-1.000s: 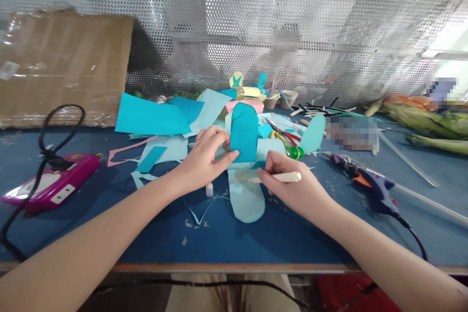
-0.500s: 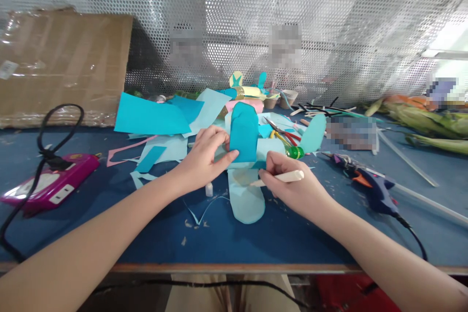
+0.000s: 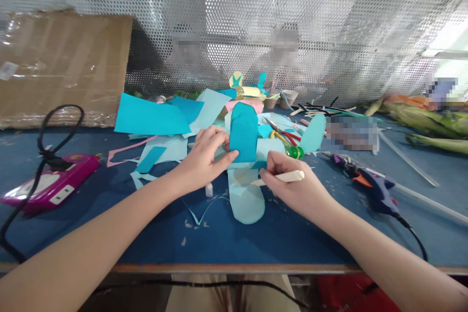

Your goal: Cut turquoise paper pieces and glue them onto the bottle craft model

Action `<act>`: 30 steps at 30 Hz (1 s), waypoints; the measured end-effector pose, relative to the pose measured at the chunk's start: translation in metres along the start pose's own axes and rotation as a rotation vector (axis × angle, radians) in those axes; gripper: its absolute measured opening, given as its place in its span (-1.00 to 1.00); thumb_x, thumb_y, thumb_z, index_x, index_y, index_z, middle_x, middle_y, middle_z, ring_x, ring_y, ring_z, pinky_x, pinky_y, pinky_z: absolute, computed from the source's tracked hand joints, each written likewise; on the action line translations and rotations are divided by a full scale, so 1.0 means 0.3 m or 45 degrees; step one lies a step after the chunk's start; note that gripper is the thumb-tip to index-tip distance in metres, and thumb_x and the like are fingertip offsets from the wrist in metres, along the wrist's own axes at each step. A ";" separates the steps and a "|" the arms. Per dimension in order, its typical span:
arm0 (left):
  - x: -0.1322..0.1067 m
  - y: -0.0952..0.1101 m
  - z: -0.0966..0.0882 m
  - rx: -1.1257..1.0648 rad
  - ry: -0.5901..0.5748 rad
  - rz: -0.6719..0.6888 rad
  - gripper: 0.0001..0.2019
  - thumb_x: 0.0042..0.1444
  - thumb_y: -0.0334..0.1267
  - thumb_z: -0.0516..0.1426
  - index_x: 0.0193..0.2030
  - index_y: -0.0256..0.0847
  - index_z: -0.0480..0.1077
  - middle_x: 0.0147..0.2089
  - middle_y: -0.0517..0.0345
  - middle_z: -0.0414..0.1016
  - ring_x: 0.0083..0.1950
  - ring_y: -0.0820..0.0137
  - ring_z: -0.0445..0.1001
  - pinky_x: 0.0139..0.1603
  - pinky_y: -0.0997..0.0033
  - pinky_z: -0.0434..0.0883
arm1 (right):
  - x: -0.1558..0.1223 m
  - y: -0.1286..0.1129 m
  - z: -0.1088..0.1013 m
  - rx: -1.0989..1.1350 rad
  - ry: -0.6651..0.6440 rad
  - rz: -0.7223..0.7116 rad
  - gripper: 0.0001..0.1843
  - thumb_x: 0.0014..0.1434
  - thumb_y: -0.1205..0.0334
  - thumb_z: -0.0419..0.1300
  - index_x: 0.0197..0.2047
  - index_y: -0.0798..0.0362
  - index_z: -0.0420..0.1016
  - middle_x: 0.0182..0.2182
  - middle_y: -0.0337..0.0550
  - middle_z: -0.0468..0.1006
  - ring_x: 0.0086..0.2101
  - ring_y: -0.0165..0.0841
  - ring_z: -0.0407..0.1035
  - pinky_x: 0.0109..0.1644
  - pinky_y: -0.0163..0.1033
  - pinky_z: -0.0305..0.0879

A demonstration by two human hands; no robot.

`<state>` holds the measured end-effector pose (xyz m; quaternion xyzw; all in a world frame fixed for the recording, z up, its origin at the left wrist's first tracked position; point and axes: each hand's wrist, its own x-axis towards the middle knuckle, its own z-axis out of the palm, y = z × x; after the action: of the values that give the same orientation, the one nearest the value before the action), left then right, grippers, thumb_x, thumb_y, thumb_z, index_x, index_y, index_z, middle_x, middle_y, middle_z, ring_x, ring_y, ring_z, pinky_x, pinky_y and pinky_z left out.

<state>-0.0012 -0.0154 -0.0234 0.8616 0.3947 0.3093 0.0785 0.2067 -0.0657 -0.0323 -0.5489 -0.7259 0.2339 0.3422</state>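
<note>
My left hand [image 3: 204, 156] pinches the lower left edge of a teal rounded paper piece [image 3: 243, 131] that stands upright. Below it a light blue rounded paper piece [image 3: 245, 197] lies flat on the blue table [image 3: 256, 239]. My right hand [image 3: 290, 183] is closed round a cream pencil-like stick [image 3: 283, 177], its tip resting on the light blue piece near the fold.
Teal and light blue paper scraps [image 3: 153, 117] pile behind my hands. A glue gun [image 3: 369, 183] lies right, scissors [image 3: 281, 131] behind, a magenta device [image 3: 51, 183] with black cable left. Cardboard [image 3: 62, 63] leans on the mesh wall. Other persons sit beyond the mesh.
My right hand has shifted the stick very slightly; the paper pieces and my left hand stay where they were.
</note>
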 end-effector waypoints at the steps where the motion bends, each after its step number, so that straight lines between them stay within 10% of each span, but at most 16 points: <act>1: 0.000 0.000 0.000 -0.002 -0.001 0.002 -0.84 0.25 -0.15 0.00 -0.30 -0.13 0.12 -0.18 0.09 0.23 -0.05 0.25 0.21 0.07 0.16 0.24 | 0.000 0.000 0.000 0.009 -0.008 -0.003 -0.74 0.06 0.23 0.07 -0.55 -0.03 0.03 -0.72 -0.42 0.19 -0.65 -0.48 0.07 -0.55 -0.34 -0.02; 30: 0.001 -0.001 0.001 0.004 0.008 0.013 -0.84 0.25 -0.16 0.01 -0.31 -0.13 0.12 -0.20 0.10 0.22 -0.08 0.26 0.20 0.07 0.16 0.24 | 0.005 0.012 0.015 0.218 -0.176 0.041 -0.74 0.17 0.15 0.09 -0.47 -0.04 0.09 -0.67 -0.41 0.36 -0.61 -0.44 0.24 -0.50 -0.32 0.11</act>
<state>-0.0011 -0.0150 -0.0238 0.8627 0.3912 0.3118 0.0744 0.2054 -0.0630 -0.0374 -0.5119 -0.7161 0.3377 0.3333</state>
